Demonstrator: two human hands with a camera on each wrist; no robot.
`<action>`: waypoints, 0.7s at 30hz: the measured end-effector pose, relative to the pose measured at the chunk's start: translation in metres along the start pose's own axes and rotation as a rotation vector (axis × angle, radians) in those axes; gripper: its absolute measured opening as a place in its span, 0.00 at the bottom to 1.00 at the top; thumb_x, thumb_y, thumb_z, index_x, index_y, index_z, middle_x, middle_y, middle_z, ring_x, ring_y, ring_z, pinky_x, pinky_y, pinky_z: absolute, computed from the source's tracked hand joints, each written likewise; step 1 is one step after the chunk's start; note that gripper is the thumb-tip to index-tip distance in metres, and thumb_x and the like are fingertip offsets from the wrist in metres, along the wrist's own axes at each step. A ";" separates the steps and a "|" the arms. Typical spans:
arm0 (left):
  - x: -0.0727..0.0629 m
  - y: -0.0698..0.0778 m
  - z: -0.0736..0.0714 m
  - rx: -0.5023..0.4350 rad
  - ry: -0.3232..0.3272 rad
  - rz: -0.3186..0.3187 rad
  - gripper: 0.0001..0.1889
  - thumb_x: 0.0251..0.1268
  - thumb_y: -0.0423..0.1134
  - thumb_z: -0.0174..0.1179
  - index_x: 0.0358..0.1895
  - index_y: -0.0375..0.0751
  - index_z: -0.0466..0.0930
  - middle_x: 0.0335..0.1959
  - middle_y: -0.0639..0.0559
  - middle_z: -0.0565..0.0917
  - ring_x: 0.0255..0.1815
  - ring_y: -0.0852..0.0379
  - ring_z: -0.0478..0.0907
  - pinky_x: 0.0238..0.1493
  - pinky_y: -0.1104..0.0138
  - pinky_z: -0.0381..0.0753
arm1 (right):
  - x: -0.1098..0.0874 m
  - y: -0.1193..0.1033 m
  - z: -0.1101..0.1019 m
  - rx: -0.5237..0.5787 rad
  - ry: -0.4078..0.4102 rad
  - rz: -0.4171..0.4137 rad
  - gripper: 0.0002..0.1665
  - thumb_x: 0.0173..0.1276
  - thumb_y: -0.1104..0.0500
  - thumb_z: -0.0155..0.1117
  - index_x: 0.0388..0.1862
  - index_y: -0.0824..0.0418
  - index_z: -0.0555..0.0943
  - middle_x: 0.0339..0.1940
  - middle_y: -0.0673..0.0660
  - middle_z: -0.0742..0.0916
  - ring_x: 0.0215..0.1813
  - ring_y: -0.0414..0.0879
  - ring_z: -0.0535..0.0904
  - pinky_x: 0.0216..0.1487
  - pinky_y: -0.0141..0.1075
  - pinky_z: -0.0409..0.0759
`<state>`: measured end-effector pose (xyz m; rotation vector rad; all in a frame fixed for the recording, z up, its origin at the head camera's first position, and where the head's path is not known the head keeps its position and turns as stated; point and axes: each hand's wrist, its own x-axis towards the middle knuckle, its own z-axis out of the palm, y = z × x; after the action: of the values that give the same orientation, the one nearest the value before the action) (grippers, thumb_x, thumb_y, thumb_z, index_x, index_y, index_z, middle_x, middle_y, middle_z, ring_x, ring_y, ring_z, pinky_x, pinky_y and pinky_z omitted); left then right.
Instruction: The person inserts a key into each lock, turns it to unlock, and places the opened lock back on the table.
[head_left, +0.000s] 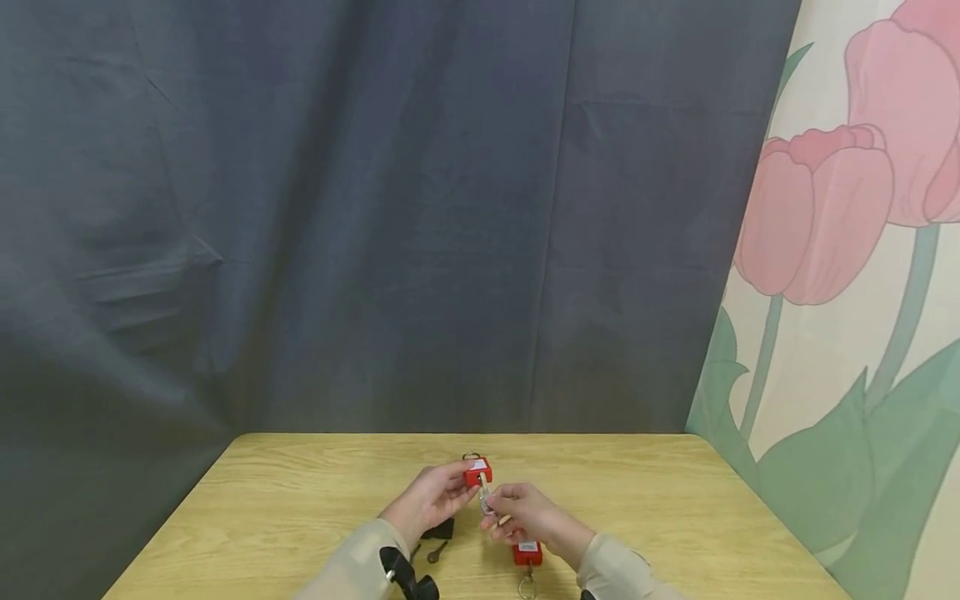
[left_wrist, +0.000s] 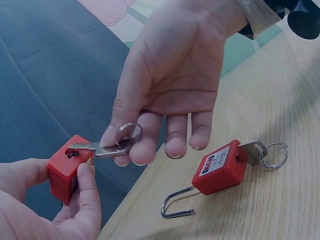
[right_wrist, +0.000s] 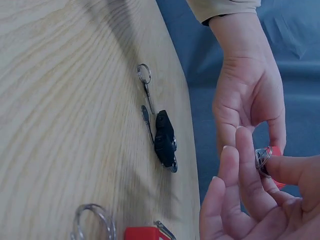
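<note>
In the head view my left hand (head_left: 431,500) holds a red padlock (head_left: 477,474) above the table, thumb and fingers on its sides. Its keyhole face is turned toward my right hand (head_left: 528,512). The right thumb and index finger pinch a silver key (left_wrist: 107,148) that has a split ring (left_wrist: 131,133) through its head. In the left wrist view the key's tip overlaps the padlock's face right at the keyhole. My other right fingers extend loosely below. The right wrist view mostly hides this padlock behind the fingers.
A second red padlock (left_wrist: 218,167) lies on the wooden table (head_left: 315,500), shackle swung out, with a ringed key (left_wrist: 254,150) in it. Black padlocks (right_wrist: 165,140) and two loose keys (head_left: 437,552) lie near my left forearm. A dark curtain (head_left: 420,250) hangs behind.
</note>
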<state>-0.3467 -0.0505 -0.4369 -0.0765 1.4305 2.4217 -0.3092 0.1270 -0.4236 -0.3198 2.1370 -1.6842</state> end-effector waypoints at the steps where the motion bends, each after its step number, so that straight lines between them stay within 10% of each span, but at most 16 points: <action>1: 0.000 0.000 0.000 0.002 0.002 0.003 0.24 0.68 0.34 0.58 0.60 0.20 0.66 0.36 0.45 0.82 0.36 0.57 0.80 0.42 0.72 0.83 | 0.001 0.001 0.000 -0.002 -0.003 0.000 0.13 0.77 0.56 0.50 0.41 0.64 0.77 0.29 0.49 0.87 0.24 0.35 0.79 0.26 0.26 0.74; 21: -0.002 0.002 0.001 0.050 0.004 0.021 0.24 0.68 0.34 0.58 0.60 0.20 0.66 0.36 0.46 0.83 0.36 0.59 0.80 0.43 0.71 0.83 | 0.001 -0.001 0.007 -0.022 -0.009 0.005 0.14 0.75 0.56 0.51 0.39 0.65 0.79 0.24 0.47 0.86 0.23 0.35 0.79 0.27 0.28 0.73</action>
<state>-0.3458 -0.0509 -0.4342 -0.0545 1.4999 2.4021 -0.3075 0.1205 -0.4243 -0.3269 2.1492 -1.6546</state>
